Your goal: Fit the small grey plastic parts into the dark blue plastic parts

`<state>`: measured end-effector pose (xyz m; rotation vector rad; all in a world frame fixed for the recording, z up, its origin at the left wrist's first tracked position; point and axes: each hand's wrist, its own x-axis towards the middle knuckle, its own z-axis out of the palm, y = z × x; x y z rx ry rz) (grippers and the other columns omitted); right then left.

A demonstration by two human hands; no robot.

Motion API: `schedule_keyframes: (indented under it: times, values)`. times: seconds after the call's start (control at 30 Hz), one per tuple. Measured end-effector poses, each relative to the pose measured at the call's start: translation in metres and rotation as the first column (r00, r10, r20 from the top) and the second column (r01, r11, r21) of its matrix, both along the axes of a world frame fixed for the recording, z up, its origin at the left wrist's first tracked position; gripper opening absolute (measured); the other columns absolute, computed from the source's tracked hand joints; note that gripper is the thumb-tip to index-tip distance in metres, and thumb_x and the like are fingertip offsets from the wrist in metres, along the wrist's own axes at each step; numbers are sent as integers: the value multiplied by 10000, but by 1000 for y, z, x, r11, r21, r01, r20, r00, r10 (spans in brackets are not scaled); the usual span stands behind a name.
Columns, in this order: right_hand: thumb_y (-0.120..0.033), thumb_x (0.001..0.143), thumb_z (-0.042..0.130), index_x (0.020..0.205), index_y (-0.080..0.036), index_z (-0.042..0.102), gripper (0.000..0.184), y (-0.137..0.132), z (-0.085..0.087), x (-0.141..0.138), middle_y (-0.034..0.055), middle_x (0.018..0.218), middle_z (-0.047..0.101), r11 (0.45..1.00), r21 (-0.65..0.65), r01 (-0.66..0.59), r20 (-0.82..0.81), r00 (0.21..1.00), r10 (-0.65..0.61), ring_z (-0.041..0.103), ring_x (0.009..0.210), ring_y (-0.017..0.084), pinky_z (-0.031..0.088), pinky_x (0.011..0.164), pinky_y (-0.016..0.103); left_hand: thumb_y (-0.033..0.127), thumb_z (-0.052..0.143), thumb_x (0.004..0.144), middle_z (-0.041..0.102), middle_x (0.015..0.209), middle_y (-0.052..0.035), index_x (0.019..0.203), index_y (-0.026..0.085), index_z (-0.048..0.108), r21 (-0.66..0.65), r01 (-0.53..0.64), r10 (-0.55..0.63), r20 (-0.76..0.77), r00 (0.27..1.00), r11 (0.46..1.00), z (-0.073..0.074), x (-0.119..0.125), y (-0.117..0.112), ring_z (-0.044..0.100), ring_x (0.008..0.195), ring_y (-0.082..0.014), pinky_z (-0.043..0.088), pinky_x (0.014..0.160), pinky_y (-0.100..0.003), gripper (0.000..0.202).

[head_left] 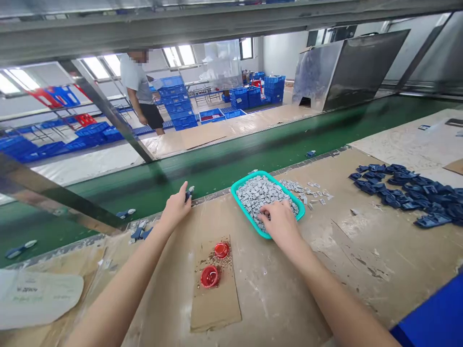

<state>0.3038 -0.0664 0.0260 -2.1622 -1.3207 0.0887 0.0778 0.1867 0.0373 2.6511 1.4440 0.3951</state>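
Note:
At the near edge of the green conveyor belt, my left hand (176,206) holds a dark blue plastic piece with a light grey end (188,194) between thumb and fingers. My right hand (280,219) reaches into a teal tray (249,225), its fingers curled among small grey plastic parts (258,190). Whether a part is pinched in its fingertips is hidden. Loose grey parts (294,186) lie beside the tray's right side. Two small red cups (210,277) stand on a cardboard piece (215,313) between my arms, with brownish crumbs around them.
A pile of dark blue pieces (408,190) lies on the right. The green belt (224,161) crosses beyond the bench, carrying several blue-and-grey pieces. A metal post (108,115) slants at left. A person (139,91) stands beyond the belt near stacked blue crates (177,103).

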Motion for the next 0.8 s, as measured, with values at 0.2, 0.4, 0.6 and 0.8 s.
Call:
schedule_keyframes:
  times: [0.2, 0.4, 0.6, 0.8]
  values:
    - [-170, 816, 635, 731, -215, 684, 108, 4, -4, -3, 100, 748, 665, 1000, 3, 12, -19, 1000, -12, 508, 854, 295, 371, 675, 353, 197, 479, 788, 628, 1202, -222, 1355, 64, 438, 0, 57, -57, -41, 998, 998, 8, 42, 27, 574, 1128, -361, 432, 937, -446, 584]
    - [-158, 884, 523, 793, -201, 630, 147, 1, -4, -3, 85, 812, 661, 986, 166, -18, -85, 996, 33, 525, 856, 271, 409, 710, 353, 369, 563, 817, 651, 1195, -142, 1190, 149, 600, -79, 262, -258, 59, 964, 962, 8, 129, 26, 574, 1132, -298, 419, 970, -386, 434]
    - [-208, 911, 457, 1062, -160, 648, 248, -6, 6, -4, 101, 891, 675, 947, 321, -11, -216, 973, 84, 547, 880, 264, 451, 744, 363, 432, 723, 694, 720, 931, -114, 1035, 145, 677, -212, 341, -307, 181, 934, 916, -7, 182, 21, 650, 895, -252, 483, 818, -335, 447]
    - [-332, 912, 481, 1041, -243, 696, 266, -17, 23, -15, 63, 997, 688, 914, 389, -116, -643, 676, 360, 612, 884, 213, 491, 665, 293, 353, 714, 723, 708, 796, -69, 903, 117, 691, -323, 314, -181, 381, 907, 893, 1, 164, 17, 656, 839, -222, 480, 851, -389, 298]
